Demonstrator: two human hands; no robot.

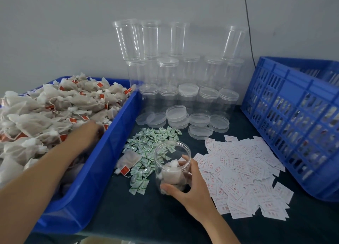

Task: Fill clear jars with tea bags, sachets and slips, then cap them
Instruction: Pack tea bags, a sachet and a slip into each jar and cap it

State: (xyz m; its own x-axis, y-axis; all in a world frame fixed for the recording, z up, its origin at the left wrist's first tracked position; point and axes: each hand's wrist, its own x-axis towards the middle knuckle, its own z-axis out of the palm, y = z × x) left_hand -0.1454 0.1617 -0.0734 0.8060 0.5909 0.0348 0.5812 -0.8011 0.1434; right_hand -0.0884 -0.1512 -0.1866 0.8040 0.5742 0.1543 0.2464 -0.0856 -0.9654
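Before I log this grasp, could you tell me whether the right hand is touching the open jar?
Touching. The head view shows the right hand gripping the open jar, wrapped round its wall with no gap between them.

We see two hands and two forearms of the person. The left hand (pixel 89 132) is blurred, and its fingertips are hidden from us. Behind it the left forearm (pixel 45 170) is bare as far as the picture's edge. The right hand (pixel 185 190) shows sharply, with slim fingers (pixel 189 163) and a thumb (pixel 170 187). Behind its wrist the right forearm (pixel 216 223) is bare too.
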